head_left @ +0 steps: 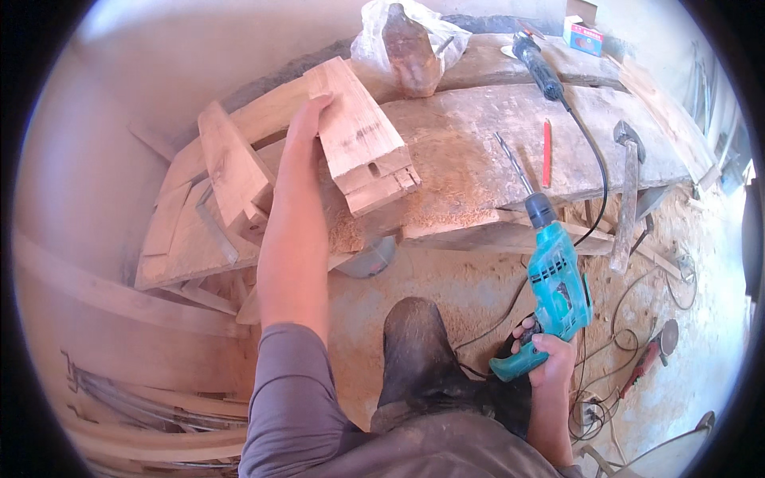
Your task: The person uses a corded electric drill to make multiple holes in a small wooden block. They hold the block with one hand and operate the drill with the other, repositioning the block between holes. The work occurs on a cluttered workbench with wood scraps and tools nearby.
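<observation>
Pale wood lies under the left hand (309, 119), whose grip holds a thick block (358, 119) by its left edge, thumb on top and the other fingers out of sight. The block rests toward the left part of the tabletop (470, 119), its end face turned to the person. The right hand (550, 354) has its grip closed around the handle of a teal drill (558, 287); the long bit (514, 163) points away over the wood surface, well apart from the block.

As for progress, a dark slot-like hole (373, 169) is already open in the block's end, and shavings (446, 207) lie just beside it, so some boring looks done. Whether the hole is at full depth, or more are wanted, I cannot tell. A second timber (231, 159) leans to the left, its end too shadowed to judge. With the bit clear of the wood, no cutting is under way at this moment.

Two containers stand at the far side. A clear plastic bag (370, 36) is bunched around a reddish-brown object (410, 56), perhaps a bottle. Near the back right, a small blue and red box (584, 38) has its flap raised; its contents do not show.
</observation>
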The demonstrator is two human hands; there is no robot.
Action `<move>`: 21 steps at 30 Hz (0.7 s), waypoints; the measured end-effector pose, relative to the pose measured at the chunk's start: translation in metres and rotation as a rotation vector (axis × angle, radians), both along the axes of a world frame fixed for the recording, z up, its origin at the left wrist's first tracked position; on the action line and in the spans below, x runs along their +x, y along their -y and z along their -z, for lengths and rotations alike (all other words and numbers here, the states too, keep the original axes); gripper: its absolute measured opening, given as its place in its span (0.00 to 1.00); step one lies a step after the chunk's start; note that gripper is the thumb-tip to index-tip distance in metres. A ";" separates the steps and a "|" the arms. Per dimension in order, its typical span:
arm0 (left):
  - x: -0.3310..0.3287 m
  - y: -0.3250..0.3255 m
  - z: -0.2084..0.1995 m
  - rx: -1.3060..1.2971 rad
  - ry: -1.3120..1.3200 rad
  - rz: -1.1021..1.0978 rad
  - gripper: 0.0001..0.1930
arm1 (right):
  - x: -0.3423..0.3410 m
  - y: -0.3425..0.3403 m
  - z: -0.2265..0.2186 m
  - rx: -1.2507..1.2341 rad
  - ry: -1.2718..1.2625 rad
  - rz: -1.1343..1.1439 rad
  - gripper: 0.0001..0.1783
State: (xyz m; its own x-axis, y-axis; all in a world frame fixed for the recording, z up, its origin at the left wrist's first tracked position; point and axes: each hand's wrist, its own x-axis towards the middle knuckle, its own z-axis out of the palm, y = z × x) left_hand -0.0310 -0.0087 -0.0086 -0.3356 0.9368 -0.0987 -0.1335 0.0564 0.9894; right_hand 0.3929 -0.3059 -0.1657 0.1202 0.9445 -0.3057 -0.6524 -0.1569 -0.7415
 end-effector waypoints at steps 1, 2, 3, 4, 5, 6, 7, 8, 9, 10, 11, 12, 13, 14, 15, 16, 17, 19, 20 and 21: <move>0.005 0.004 0.000 0.004 -0.017 -0.024 0.30 | 0.002 0.001 0.000 -0.008 0.004 -0.008 0.32; 0.011 0.015 -0.002 0.007 -0.038 -0.049 0.33 | 0.004 0.003 0.001 -0.017 0.004 -0.019 0.32; 0.020 0.025 -0.009 0.012 -0.066 -0.072 0.36 | 0.005 0.004 0.001 -0.014 -0.016 -0.007 0.32; 0.031 0.037 -0.016 0.023 -0.297 -0.122 0.39 | 0.005 0.003 0.000 -0.011 -0.037 0.007 0.33; 0.044 0.054 -0.025 0.037 -0.529 -0.172 0.43 | 0.004 0.004 0.000 -0.008 -0.056 0.018 0.33; 0.057 0.071 -0.036 0.053 -0.764 -0.223 0.46 | 0.005 0.003 0.003 0.001 -0.041 0.014 0.32; 0.071 0.088 -0.050 0.043 -0.768 -0.089 0.57 | 0.007 0.002 0.006 0.008 -0.028 0.010 0.32; 0.072 0.092 -0.053 -0.011 -0.837 -0.053 0.58 | 0.009 0.002 0.007 0.006 -0.015 -0.015 0.32; 0.076 0.086 -0.055 -0.058 -0.902 -0.004 0.59 | 0.012 0.002 0.012 0.014 0.016 -0.016 0.33; 0.080 0.078 -0.057 -0.107 -0.964 0.046 0.60 | 0.012 0.002 0.014 -0.002 0.026 -0.017 0.33; 0.085 0.070 -0.058 -0.178 -1.061 0.028 0.59 | 0.013 0.002 0.015 -0.015 0.037 -0.018 0.33; 0.092 0.058 -0.058 -0.244 -1.158 0.010 0.57 | 0.013 0.001 0.017 -0.024 0.048 -0.017 0.33; 0.098 0.049 -0.058 -0.311 -1.254 -0.007 0.56 | 0.014 0.001 0.021 -0.012 0.062 -0.030 0.33; 0.108 0.042 -0.062 -0.406 -1.253 0.022 0.52 | 0.015 0.000 0.020 0.002 0.026 -0.032 0.32; 0.113 0.040 -0.066 -0.500 -1.242 0.038 0.49 | 0.015 -0.002 0.017 0.025 -0.003 -0.046 0.32; 0.115 0.037 -0.070 -0.595 -1.227 0.052 0.45 | 0.014 -0.003 0.014 0.047 -0.033 -0.059 0.32; 0.104 0.026 -0.062 -0.574 -1.191 0.004 0.43 | 0.015 -0.003 0.005 0.075 -0.033 -0.088 0.32; 0.071 0.007 -0.035 -0.543 -1.114 -0.091 0.38 | 0.018 -0.004 -0.002 0.083 -0.042 -0.079 0.32; 0.078 0.012 -0.038 -0.500 -1.070 -0.085 0.37 | 0.019 -0.003 -0.004 0.082 -0.047 -0.066 0.33; 0.084 0.019 -0.039 -0.459 -1.026 -0.081 0.36 | 0.020 -0.003 -0.007 0.082 -0.049 -0.040 0.31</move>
